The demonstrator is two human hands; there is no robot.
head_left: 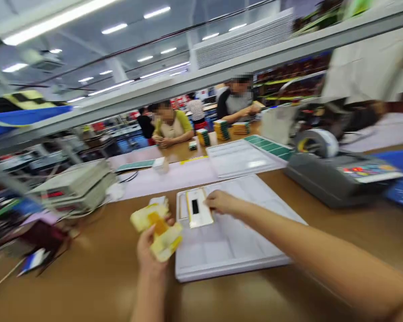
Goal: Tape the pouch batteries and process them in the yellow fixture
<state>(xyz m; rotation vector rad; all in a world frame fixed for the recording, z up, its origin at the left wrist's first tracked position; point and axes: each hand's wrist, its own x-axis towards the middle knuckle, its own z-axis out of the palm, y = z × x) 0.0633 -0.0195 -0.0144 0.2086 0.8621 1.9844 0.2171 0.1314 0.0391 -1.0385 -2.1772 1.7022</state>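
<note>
My left hand is closed around a pale yellow piece with an orange band across its middle; blur hides its exact kind. To the right, my right hand has its fingers pinched together at the right edge of a flat white rectangular piece. That piece has a black rectangle on its face and yellowish side edges. Beneath it lies a wide white compartmented tray, the piece resting over the tray's left part. A small whitish object shows just behind the yellow piece.
A grey tape dispenser stands right of the tray, and a beige instrument box at left. Beyond are another white tray, green-and-yellow stacks and two seated people at the far table. A metal bar crosses above.
</note>
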